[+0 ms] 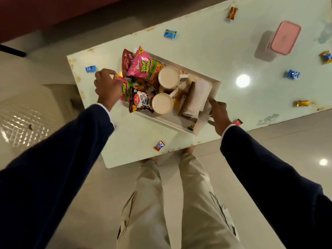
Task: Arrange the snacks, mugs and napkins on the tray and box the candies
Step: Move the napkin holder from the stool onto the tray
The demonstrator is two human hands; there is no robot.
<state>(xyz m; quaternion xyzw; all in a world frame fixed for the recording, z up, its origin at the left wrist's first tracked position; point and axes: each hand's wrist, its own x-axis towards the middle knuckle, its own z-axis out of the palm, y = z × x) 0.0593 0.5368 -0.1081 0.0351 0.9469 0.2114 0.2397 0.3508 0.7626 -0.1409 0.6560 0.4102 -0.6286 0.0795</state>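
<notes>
A white tray [162, 119] on the pale table holds several snack packets, two mugs and napkins. My left hand [107, 86] pinches the top of a pink snack packet [124, 87] at the tray's left end. A larger pink packet [143, 66] and a red packet [126, 61] lie behind it, and a brown peanuts packet [140, 102] lies in front. The two cream mugs [168, 77] [162, 106] stand in the middle. White napkins [198, 95] sit in a wooden holder at the right end. My right hand [218, 114] touches the napkins with fingers spread.
A pink-lidded box [285, 38] stands shut at the far right of the table [224, 56]. Wrapped candies lie scattered: blue [90, 69], blue [170, 33], red [232, 13], orange [159, 146], blue [292, 74], gold [302, 103], pink [238, 122]. My legs stand at the table's near edge.
</notes>
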